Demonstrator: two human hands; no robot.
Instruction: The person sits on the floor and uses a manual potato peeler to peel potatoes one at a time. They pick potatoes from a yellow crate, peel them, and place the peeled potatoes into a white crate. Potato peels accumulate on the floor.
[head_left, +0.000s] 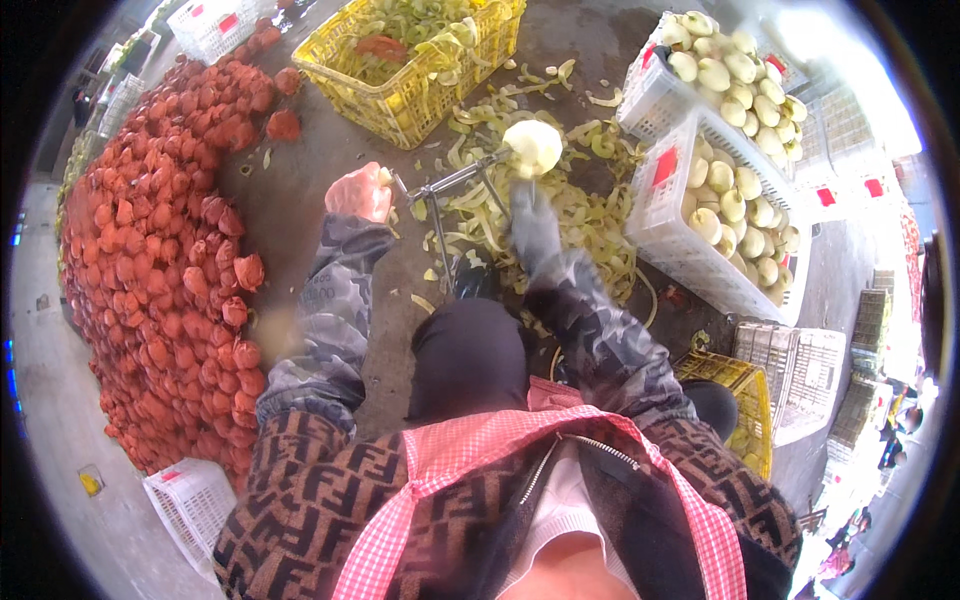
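Note:
My left hand, in a thin clear glove, grips the crank handle of a metal hand-cranked peeling stand. At the far end of its shaft sits a pale, peeled round fruit. My right hand, in a grey glove, is just below that fruit and blurred. It closes around a small hand tool whose tip reaches the fruit's lower side; its exact shape cannot be made out. Long pale-green peel strips lie on the floor under and around the stand.
A yellow crate with peelings stands ahead. At left is a large pile of red-wrapped round items. White crates of peeled fruit stand at right. Nearer are a yellow crate and a white crate.

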